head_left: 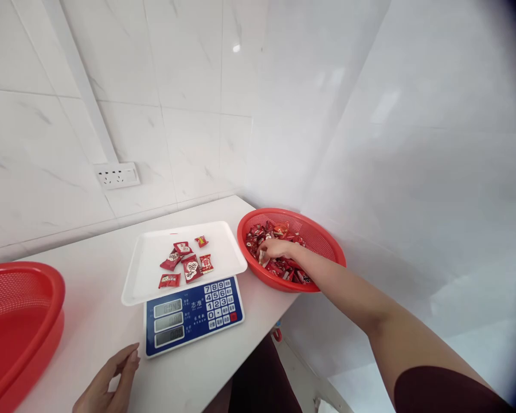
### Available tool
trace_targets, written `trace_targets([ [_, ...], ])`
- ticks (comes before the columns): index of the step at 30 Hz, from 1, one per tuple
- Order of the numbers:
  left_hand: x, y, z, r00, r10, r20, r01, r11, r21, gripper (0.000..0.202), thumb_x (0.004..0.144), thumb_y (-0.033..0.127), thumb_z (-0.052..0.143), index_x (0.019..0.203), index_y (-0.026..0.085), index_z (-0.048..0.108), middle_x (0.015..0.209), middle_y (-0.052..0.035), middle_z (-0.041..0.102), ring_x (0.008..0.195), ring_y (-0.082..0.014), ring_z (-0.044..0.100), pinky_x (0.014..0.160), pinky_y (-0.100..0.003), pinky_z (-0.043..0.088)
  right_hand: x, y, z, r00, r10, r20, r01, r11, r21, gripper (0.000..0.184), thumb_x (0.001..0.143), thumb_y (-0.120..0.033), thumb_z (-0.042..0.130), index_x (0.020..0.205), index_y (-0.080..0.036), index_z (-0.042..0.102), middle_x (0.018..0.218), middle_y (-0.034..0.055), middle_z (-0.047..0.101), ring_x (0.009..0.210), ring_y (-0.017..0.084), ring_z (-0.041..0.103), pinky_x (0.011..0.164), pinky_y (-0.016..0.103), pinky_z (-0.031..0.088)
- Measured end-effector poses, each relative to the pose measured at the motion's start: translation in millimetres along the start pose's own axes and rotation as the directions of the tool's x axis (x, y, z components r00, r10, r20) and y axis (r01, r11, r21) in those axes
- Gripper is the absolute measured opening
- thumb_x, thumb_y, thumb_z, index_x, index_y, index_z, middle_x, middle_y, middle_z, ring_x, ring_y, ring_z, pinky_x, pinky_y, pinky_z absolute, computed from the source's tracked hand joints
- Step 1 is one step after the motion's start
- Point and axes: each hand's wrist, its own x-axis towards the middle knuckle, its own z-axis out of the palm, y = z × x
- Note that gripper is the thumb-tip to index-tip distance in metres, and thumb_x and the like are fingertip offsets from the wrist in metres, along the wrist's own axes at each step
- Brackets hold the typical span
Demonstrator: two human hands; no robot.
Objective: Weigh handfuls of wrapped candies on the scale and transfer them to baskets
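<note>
My right hand (275, 249) reaches into the red mesh basket (327, 244) at the counter's far right corner, fingers curled down among several red-wrapped candies (284, 267); what they grip is hidden. A digital scale (193, 314) with a blue keypad panel stands in the middle, and its white tray (146, 269) carries several red candy packets (187, 263). My left hand (109, 381) rests flat on the white counter near the front edge, just left of the scale, fingers stretched out and holding nothing.
Stacked red baskets (12, 327) sit at the left edge of the white counter (90, 298). A wall socket (117, 175) is on the tiled wall behind. The counter ends at the right, past the candy basket, beside the corner wall.
</note>
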Motion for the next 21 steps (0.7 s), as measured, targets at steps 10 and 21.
trace_targets([
  [10,-10,19,-5.6,0.985,0.162,-0.065,-0.168,0.980,-0.103,0.034,0.069,0.053,0.055,0.084,0.026,0.068,0.082,-0.0013,0.073,0.074,-0.0183,0.068,0.053,-0.020,0.052,-22,-67,-11,0.885,-0.248,-0.394,0.373,0.884,0.282,0.029,0.083,-0.029,0.055,0.109,-0.019,0.063,0.096,0.0057,0.069,0.090,0.018,0.064,0.082,0.031,0.050],
  [21,-15,20,-5.6,0.975,0.198,-0.105,-0.210,0.970,-0.123,0.033,0.079,0.049,0.051,0.090,0.022,0.067,0.082,-0.0043,0.072,0.073,-0.0169,0.068,0.050,-0.021,0.050,-70,-91,78,0.675,-0.561,-0.479,0.641,0.767,0.006,0.023,0.088,-0.030,0.046,0.100,-0.024,0.065,0.103,0.0061,0.065,0.086,0.018,0.063,0.074,0.030,0.053],
])
